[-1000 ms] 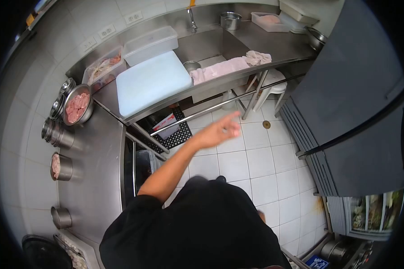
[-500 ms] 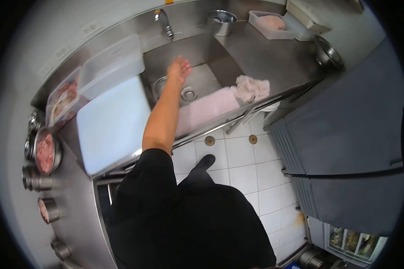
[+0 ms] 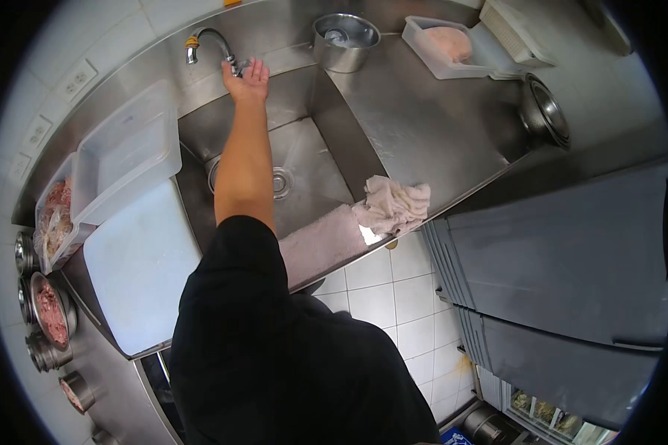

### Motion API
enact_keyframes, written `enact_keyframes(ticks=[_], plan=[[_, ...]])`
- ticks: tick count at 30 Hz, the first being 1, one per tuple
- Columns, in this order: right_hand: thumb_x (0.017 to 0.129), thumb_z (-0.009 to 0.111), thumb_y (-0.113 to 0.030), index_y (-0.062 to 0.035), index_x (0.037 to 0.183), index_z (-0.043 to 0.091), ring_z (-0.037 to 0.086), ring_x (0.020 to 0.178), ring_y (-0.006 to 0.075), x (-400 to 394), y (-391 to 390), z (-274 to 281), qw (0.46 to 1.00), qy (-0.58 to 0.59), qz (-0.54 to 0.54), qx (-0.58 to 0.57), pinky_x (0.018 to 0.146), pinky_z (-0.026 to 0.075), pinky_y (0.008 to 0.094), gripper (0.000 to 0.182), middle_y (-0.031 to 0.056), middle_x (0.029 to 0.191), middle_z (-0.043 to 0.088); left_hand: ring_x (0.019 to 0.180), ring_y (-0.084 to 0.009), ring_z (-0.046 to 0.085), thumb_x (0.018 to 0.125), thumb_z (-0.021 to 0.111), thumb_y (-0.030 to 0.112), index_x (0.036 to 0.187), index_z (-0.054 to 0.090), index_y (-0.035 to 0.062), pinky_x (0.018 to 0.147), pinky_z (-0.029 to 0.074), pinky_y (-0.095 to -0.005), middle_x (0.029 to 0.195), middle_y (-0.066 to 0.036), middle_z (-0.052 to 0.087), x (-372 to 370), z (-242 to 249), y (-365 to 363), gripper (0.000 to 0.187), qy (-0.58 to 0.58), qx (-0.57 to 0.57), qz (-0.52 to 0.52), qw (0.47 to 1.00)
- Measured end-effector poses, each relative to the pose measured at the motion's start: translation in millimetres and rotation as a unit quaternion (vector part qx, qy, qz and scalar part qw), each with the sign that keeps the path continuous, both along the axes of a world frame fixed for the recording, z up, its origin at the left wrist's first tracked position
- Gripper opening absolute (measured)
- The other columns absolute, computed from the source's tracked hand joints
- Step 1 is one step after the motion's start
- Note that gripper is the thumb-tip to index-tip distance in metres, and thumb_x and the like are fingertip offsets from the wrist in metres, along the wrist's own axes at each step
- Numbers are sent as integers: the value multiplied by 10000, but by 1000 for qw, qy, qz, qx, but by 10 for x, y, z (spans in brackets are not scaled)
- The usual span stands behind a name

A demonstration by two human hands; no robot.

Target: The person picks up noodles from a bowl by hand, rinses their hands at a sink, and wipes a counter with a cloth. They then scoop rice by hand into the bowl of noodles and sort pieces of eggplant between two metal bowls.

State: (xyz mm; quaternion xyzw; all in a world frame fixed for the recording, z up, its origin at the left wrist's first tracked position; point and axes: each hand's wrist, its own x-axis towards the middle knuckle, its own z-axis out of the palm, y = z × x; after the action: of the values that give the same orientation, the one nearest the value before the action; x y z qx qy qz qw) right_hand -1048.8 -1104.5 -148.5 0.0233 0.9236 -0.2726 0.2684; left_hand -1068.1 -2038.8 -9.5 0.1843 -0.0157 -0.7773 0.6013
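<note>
My left hand [image 3: 248, 83] reaches over the back of the steel sink [image 3: 312, 159], palm turned up, thumb apart and fingers loosely extended. It is open, and its fingertips overlap the lever at the base of the chrome faucet [image 3: 214, 38]. Beyond my forearm, the sink floor and its drain [image 3: 280, 183] show. A folded pink towel [image 3: 319, 241] lies along the sink's front edge, with a crumpled cloth [image 3: 395, 206] at its right end. My right hand is out of view.
Left of the sink are a pale cutting board [image 3: 142, 263], an upright-tilted plastic tub [image 3: 126, 144] and a bowl of raw meat [image 3: 52, 313]. A steel pot [image 3: 346, 44] and a plastic container [image 3: 447, 48] stand to the right. A grey refrigerator [image 3: 557, 252] is at far right.
My left hand has moved from above the sink basin back to the faucet lever. The view has shifted nearer the sink and to the right.
</note>
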Motion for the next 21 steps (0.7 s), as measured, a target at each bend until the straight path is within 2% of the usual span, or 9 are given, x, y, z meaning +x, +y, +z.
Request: enact_keyframes(ticks=[3, 5, 7, 9, 12, 15, 18, 21], plan=[[965, 471, -202, 28, 1058, 646, 676, 896, 346, -61, -112, 46, 996, 50, 70, -16, 782, 516, 430, 304, 210, 972, 705, 1306, -379, 483, 969, 579, 458, 1468, 316, 76, 1083, 397, -531, 1347, -184, 534, 160, 157, 474, 682, 11, -17, 14, 1000], [964, 472, -203, 24, 1054, 645, 676, 895, 345, -76, -172, 32, 996, 45, 75, -14, 779, 517, 429, 300, 206, 972, 705, 1302, -375, 483, 1008, 549, 374, 1486, 304, 90, 1086, 417, -485, 1385, -179, 515, 380, -156, 688, 608, -59, -13, -29, 998], [964, 476, -210, 19, 1057, 642, 679, 882, 337, -85, -224, 38, 999, 4, 38, -2, 758, 519, 426, 298, 200, 971, 705, 1279, -352, 499, 1016, 549, 316, 1461, 393, 98, 1085, 426, -459, 1392, -178, 516, 681, -654, 854, 519, -150, -17, -53, 987], [965, 479, -217, 13, 1061, 639, 681, 868, 330, -111, -272, 25, 999, -28, 20, 7, 738, 522, 423, 297, 193, 970, 705, 1031, -254, 641, 1007, 576, 309, 1293, 569, 81, 913, 546, -392, 1143, -130, 659, 1012, -857, 1056, 366, -215, 19, -41, 976], [966, 485, -228, 5, 1066, 635, 685, 848, 319, -115, -272, -37, 998, -62, 12, 14, 708, 526, 419, 295, 184, 969, 705, 718, -151, 652, 1012, 571, 313, 1090, 650, 88, 651, 568, -297, 816, -45, 675, 1428, -995, 1098, 251, -257, 64, -42, 963], [966, 491, -239, -3, 1072, 631, 689, 828, 309, -148, -302, -85, 996, -85, 1, 20, 677, 529, 415, 294, 174, 968, 705, 519, -102, 564, 1021, 549, 297, 994, 637, 101, 465, 479, -256, 631, 13, 592, 1608, -895, 1060, 217, -375, -53, -210, 901], [967, 496, -250, -12, 1077, 626, 692, 807, 298, -151, -337, -102, 994, -106, 1, 23, 647, 533, 411, 293, 165, 966, 705, 522, -121, 559, 1020, 522, 260, 923, 613, 107, 450, 453, -269, 643, -8, 580, 1455, -747, 1165, 203, -452, -45, -151, 878], [968, 502, -261, -20, 1083, 622, 696, 787, 287, -172, -367, -125, 992, -125, -1, 26, 616, 537, 407, 293, 155, 965, 705, 503, -142, 540, 1005, 514, 222, 873, 583, 116, 437, 444, -299, 641, -26, 563, 1201, -513, 1238, 183, -401, 4, -48, 915]])
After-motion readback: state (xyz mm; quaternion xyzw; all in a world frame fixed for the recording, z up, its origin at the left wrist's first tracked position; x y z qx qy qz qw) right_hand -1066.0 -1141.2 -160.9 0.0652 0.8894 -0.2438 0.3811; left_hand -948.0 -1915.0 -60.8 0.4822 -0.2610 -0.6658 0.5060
